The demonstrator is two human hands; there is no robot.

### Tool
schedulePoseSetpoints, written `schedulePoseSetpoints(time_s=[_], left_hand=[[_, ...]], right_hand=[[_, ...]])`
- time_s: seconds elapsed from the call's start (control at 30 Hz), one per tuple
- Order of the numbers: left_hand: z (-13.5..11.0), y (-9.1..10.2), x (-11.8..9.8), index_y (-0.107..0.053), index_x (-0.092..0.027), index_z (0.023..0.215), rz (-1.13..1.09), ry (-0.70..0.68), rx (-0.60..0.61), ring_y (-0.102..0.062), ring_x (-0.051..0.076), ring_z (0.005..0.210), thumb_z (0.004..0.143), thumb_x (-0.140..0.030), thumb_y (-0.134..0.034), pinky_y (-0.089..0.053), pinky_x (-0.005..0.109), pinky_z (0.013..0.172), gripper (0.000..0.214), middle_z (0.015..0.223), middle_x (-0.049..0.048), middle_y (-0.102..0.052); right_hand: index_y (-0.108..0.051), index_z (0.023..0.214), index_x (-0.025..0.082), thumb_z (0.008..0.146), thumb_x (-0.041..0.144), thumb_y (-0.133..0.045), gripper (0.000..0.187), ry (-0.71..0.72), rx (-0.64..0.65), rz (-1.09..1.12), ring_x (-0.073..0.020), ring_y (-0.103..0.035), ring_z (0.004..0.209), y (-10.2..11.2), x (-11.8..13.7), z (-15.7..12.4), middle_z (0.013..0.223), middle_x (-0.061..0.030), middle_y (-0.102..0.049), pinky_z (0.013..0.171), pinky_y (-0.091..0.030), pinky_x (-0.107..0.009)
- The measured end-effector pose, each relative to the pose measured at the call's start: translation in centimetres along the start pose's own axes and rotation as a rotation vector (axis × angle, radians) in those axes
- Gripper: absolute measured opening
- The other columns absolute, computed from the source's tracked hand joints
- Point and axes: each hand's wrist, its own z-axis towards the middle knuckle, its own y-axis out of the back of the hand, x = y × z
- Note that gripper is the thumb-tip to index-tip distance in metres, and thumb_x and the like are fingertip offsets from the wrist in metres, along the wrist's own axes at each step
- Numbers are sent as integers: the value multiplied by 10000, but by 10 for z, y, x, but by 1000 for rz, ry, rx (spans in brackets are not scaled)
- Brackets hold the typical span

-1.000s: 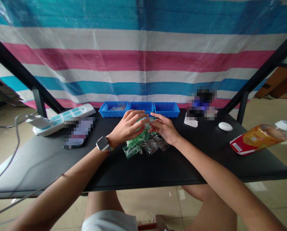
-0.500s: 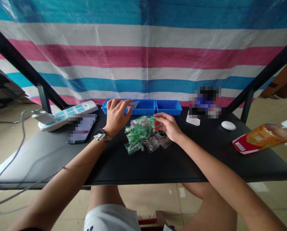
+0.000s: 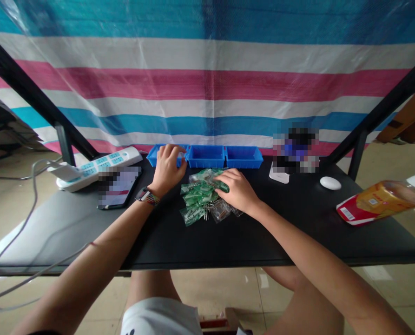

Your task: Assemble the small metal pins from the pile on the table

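Observation:
My left hand [image 3: 168, 165] is over the left blue bin [image 3: 152, 156], its fingers curled round a small clear plastic bag [image 3: 181, 155] that shows between thumb and forefinger. On the black table, a pile of small green plastic bags [image 3: 196, 195] lies in front of the bins. My right hand [image 3: 239, 188] reaches into the pile's right side, thumb and fingers closed on a green plastic bag [image 3: 222, 185]. Clear bags with thin brownish pieces [image 3: 221, 210] lie at the pile's front, partly under that hand. Small metal pins [image 3: 206, 215] show among them.
The middle blue bin [image 3: 206, 163] and right blue bin [image 3: 244, 163] stand beside the left one. A power strip [image 3: 104, 163] and phone [image 3: 121, 188] lie left. Rightward are a white oval object [image 3: 330, 183] and a drink bottle [image 3: 378, 200]. A striped sheet [image 3: 207, 83] hangs behind.
My left hand has moved slightly left with the clear bag, from the middle bin to the left one. My right hand has come down and left onto the pile, closing on a green bag.

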Motion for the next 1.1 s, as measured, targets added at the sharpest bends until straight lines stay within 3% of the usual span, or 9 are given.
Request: schedulePoseSetpoints(time_s=[0.07, 0.23, 0.33, 0.43, 0.57, 0.7, 0.8, 0.97, 1.1], left_hand=[[-1, 2, -12, -671, -209, 1166, -34, -123, 106, -600, 323, 1088, 984, -218, -520, -498, 528, 1002, 237, 1139, 125, -674], [-5, 5, -36, -689, -193, 1186, -121, -282, 131, -616, 306, 1046, 1011, -226, -510, -530, 505, 966, 253, 1117, 127, -707], [-6, 6, -44, -681, -229, 1304, -196, -428, 204, -639, 295, 1064, 1021, -265, -565, -548, 495, 968, 309, 1185, 120, -720], [-9, 6, -47, -638, -270, 1409, -215, -538, 224, -660, 276, 1079, 1050, -261, -577, -558, 466, 953, 364, 1253, 111, -721], [-11, 4, -49, -631, -266, 1414, -206, -575, 194, -666, 269, 1098, 1070, -267, -579, -563, 451, 944, 348, 1275, 122, -715], [-10, 7, -51, -699, -245, 1271, -229, -552, 188, -666, 257, 1032, 1067, -284, -589, -568, 440, 909, 235, 1176, 111, -738], [-9, 10, -54, -731, -230, 1150, -280, -513, 203, -657, 253, 971, 1064, -276, -573, -566, 434, 881, 185, 1041, 99, -746], [-10, 8, -58, -735, -200, 1048, -432, -418, 169, -645, 245, 921, 1065, -265, -568, -563, 423, 847, 180, 940, 93, -748], [-12, 6, -57, -734, -193, 1068, -500, -412, 162, -667, 232, 922, 1079, -252, -566, -570, 394, 829, 178, 948, 83, -765]], right_hand=[[-798, 1100, 195, 869, 137, -811, 238, -9, -4, -38, -320, -631, 1127, 2, 2, 0, 1087, -110, -796, 999, -529, -501], [-787, 952, 212, 920, 99, -701, 145, -54, -78, 49, -306, -664, 1077, 3, 4, 3, 988, -103, -794, 990, -518, -492], [-777, 991, 224, 956, 230, -701, 84, -220, -156, 413, -272, -715, 992, 2, 3, 7, 1003, -78, -801, 929, -552, -440], [-765, 1071, 238, 897, 453, -795, 278, -408, -160, 874, -240, -751, 871, 2, 3, 10, 922, -43, -801, 835, -586, -386], [-749, 1014, 234, 760, 546, -900, 430, -521, -162, 1132, -222, -760, 802, 3, 8, 13, 854, -33, -796, 828, -608, -377], [-723, 1028, 232, 795, 605, -846, 457, -573, -123, 1143, -205, -722, 681, 7, 14, 11, 774, -19, -760, 683, -590, -341], [-720, 1055, 232, 902, 593, -731, 392, -510, -98, 971, -164, -635, 592, 14, 19, 10, 774, -5, -715, 537, -484, -282], [-735, 1106, 231, 843, 401, -805, 320, -355, -115, 717, -158, -657, 752, 20, 25, 8, 1026, -36, -740, 598, -477, -261], [-728, 986, 211, 846, 466, -803, 300, -403, -108, 816, -178, -666, 718, 11, 21, 9, 854, -31, -737, 565, -479, -263]])
